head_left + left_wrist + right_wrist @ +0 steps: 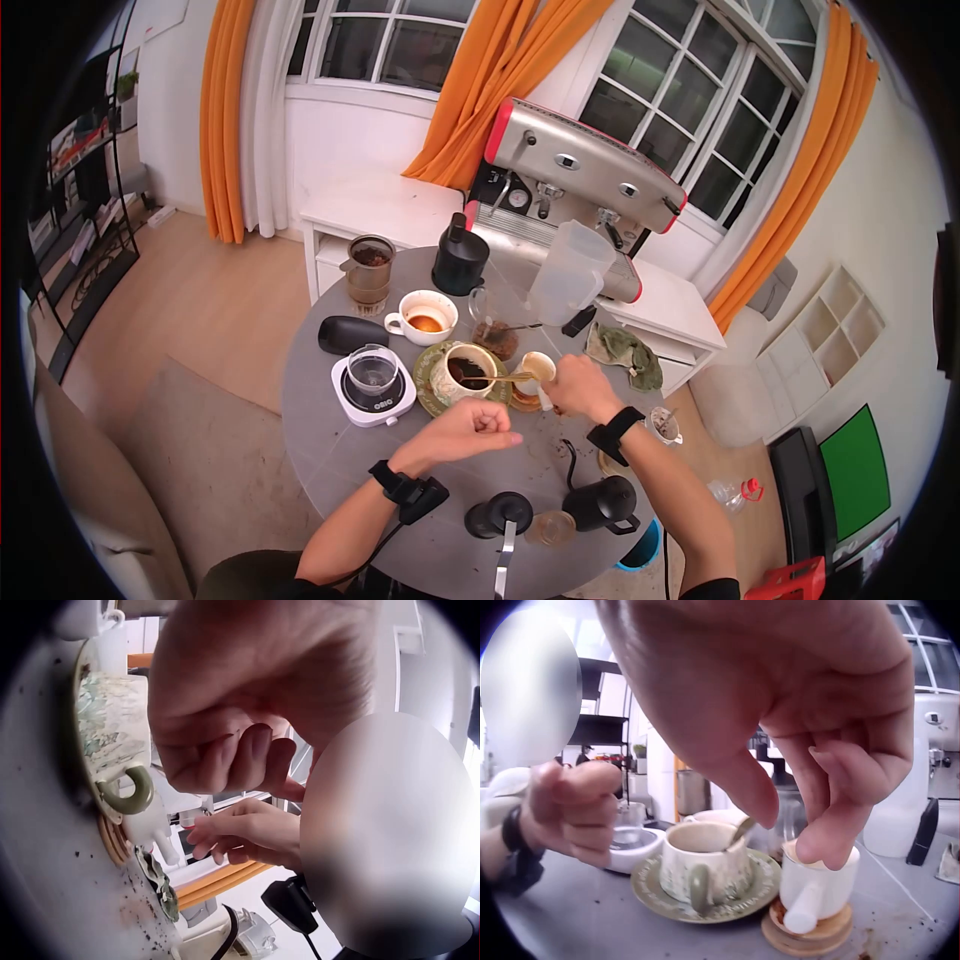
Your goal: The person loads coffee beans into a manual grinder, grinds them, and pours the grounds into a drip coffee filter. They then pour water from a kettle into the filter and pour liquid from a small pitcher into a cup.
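Note:
My right hand (585,387) hangs over a small white cup (821,881) with a straight handle, on a wooden coaster (817,934). Its thumb and fingers are apart and loosely bent, with fingertips near the rim in the right wrist view. Beside it, a patterned mug (697,862) with a green handle stands on a green saucer (656,900). Dark liquid fills part of the mug, and a gold spoon (512,377) leans in it. My left hand (465,430), loosely curled and holding nothing, hovers on the near side of the mug.
Left of the saucer are a white scale (378,412) with a glass cup and a wide white cup (425,312). A black kettle (603,503) and a hand grinder (497,515) stand near the front. Behind are a plastic pitcher (572,270), a cloth (625,352) and an espresso machine (580,165).

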### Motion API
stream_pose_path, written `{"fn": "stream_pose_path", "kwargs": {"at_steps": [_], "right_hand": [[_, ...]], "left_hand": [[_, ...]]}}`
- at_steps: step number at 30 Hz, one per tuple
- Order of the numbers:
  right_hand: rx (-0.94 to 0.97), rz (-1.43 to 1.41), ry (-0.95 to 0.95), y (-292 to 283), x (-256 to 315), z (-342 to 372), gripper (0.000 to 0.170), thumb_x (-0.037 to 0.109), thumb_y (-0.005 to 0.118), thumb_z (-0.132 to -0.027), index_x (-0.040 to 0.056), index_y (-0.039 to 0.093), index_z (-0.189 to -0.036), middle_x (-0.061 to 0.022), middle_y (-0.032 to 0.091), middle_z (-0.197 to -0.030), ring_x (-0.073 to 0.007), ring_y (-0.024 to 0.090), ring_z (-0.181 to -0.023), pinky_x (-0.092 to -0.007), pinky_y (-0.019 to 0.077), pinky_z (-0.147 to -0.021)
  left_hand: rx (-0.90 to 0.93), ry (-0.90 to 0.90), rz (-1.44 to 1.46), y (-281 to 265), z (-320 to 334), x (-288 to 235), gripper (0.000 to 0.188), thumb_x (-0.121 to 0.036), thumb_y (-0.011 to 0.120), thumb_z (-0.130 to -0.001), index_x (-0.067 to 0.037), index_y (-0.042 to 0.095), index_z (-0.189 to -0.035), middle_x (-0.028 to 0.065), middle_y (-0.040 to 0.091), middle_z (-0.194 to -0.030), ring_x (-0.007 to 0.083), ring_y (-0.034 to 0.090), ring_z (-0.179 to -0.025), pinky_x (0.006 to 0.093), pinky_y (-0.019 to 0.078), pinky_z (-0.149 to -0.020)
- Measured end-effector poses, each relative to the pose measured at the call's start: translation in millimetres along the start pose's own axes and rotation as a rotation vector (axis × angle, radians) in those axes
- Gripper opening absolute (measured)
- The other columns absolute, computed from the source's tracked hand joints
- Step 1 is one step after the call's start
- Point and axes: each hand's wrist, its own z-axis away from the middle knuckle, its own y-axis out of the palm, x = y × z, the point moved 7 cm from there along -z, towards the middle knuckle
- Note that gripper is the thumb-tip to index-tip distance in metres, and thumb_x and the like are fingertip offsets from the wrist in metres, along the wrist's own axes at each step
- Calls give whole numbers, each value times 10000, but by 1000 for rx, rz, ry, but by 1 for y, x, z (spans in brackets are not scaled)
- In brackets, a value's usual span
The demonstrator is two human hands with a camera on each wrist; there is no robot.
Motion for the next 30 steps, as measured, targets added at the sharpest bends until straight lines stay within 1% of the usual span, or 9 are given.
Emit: {"fn": "stream_pose_path", "kwargs": {"at_steps": [5,7,8,10,11,13,19,25,30], "right_hand": [[223,-63,45,36,-24,-19,303,220,653,-774,-83,661,-774,-241,661,-736,-368,674,-768,-413,536,-734],[288,-260,113,45,-29,-18,280,184,649,-779,-91,645,-727,-200,657,-675,-283,679,-618,-369,539,-604],[291,-257,113,48,-30,-18,280,184,649,-779,-91,645,-727,-200,657,-675,-283,679,-618,-369,539,-604],[274,-501,209,54,-36,-18,214,125,645,-784,-71,636,-699,-137,642,-627,-173,590,-464,-308,453,-434],[273,-500,207,54,-37,-20,214,125,645,-784,-71,636,-699,-137,642,-627,-173,590,-464,-308,453,-434],[386,-698,352,63,-43,-18,152,83,646,-800,-41,640,-711,-107,632,-630,-118,478,-426,-273,329,-366],[415,-926,393,66,-54,-15,173,144,640,-854,-18,688,-818,-7,551,-610,-54,317,-481,-241,214,-418],[292,-835,332,9,-37,1,197,173,655,-845,-8,702,-782,45,407,-559,-65,285,-499,-243,208,-460],[230,-739,246,-16,-15,-4,206,199,684,-829,16,699,-737,36,421,-555,-72,293,-505,-256,229,-474]], "left_hand": [[97,-31,5,11,-1,23,275,-199,696,-867,-78,522,-693,-101,403,-595,2,313,-543,209,237,-486],[107,-22,6,15,-2,26,283,-206,695,-867,-78,518,-687,-98,401,-589,5,310,-540,213,237,-485],[119,-12,0,17,-2,26,291,-212,695,-866,-78,515,-682,-95,400,-583,8,308,-538,216,236,-483],[126,-32,-8,19,-1,26,282,-204,691,-873,-84,517,-686,-99,415,-604,0,317,-550,205,240,-490],[135,-52,-19,19,0,27,274,-195,687,-879,-89,519,-691,-104,430,-624,-8,326,-561,194,243,-496],[124,-62,-23,18,0,30,276,-199,688,-879,-89,519,-691,-104,429,-622,-9,326,-560,194,243,-495],[95,-69,-7,15,-2,33,269,-211,690,-880,-91,530,-699,-106,436,-626,-11,335,-564,195,249,-496],[83,-83,33,11,-2,38,239,-211,692,-877,-90,554,-725,-105,468,-651,-11,368,-588,190,277,-516],[67,-101,16,9,-3,44,215,-202,690,-878,-87,568,-742,-102,491,-662,-10,386,-596,190,295,-525]]}}
